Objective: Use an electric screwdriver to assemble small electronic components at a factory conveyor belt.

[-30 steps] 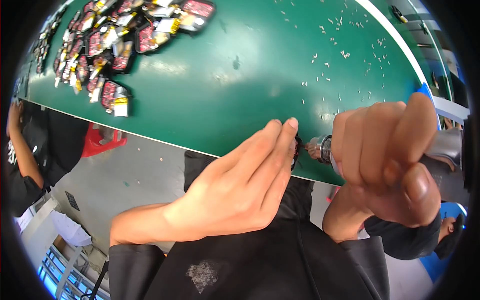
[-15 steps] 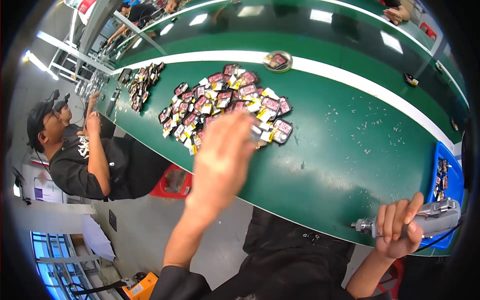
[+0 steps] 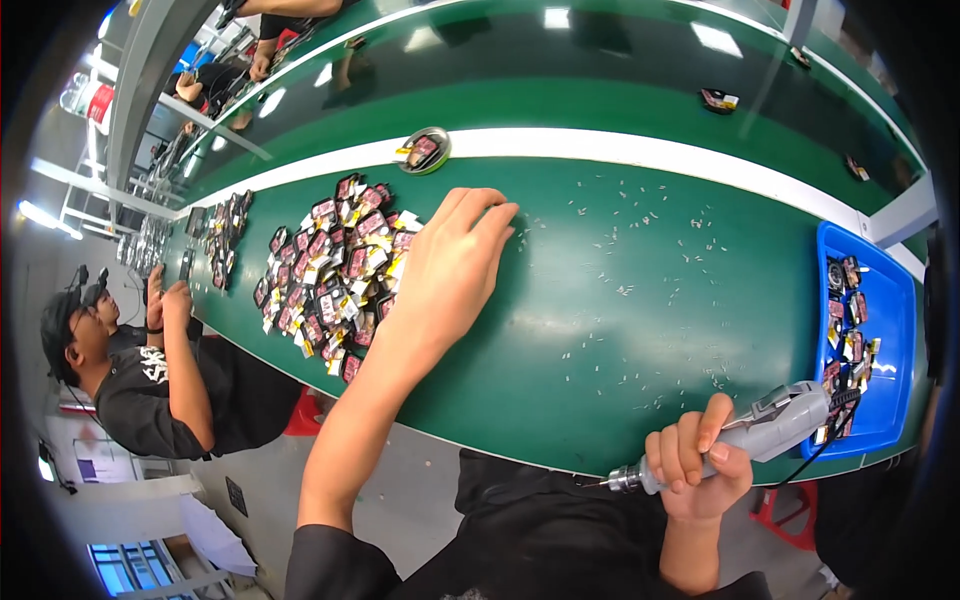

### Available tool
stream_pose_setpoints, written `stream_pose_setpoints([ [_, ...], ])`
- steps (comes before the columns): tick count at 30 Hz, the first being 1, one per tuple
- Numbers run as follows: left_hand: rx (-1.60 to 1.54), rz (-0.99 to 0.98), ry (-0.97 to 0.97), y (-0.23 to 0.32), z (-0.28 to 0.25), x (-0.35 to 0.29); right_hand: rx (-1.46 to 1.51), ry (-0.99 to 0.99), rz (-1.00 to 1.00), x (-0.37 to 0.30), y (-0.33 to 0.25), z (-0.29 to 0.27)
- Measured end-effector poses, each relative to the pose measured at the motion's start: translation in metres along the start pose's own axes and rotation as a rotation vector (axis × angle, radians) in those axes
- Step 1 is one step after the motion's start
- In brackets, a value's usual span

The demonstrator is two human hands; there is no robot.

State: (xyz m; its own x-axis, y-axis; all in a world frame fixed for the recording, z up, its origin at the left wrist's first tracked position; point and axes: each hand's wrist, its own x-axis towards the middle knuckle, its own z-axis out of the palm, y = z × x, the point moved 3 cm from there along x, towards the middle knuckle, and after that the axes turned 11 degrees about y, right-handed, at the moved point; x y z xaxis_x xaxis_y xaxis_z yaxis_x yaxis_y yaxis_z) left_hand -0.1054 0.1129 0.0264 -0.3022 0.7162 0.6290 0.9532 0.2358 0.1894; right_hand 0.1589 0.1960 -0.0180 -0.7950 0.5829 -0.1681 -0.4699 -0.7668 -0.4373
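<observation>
My left hand hovers over the green table, just right of a heap of small black modules with pink-red faces and white and yellow tabs. Its fingers are loosely bent and slightly apart, and nothing shows between them; the palm side is hidden. At the table's near edge my right hand is wrapped round a grey electric screwdriver. The screwdriver's thin bit points left, and its black cable hangs from the back end.
A blue tray holding several modules stands at the right. Small pale bits lie scattered over the table. At the far edge sits a round dish with a module. A seated person works at the left, beside another module heap.
My left hand has moved from above the heap to its right side. The view has turned, so the tray shows more fully. My right hand still grips the screwdriver.
</observation>
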Motion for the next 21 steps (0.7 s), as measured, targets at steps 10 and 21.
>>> stream_pose_setpoints([
  [10,0.165,0.227,-0.153,-0.006,0.023,0.020,0.133,-0.039,0.078,0.010,0.002,-0.003],
  [21,-0.139,-0.053,-0.035,0.054,-0.034,-0.006,0.125,0.039,0.109,-0.016,-0.015,0.004],
])
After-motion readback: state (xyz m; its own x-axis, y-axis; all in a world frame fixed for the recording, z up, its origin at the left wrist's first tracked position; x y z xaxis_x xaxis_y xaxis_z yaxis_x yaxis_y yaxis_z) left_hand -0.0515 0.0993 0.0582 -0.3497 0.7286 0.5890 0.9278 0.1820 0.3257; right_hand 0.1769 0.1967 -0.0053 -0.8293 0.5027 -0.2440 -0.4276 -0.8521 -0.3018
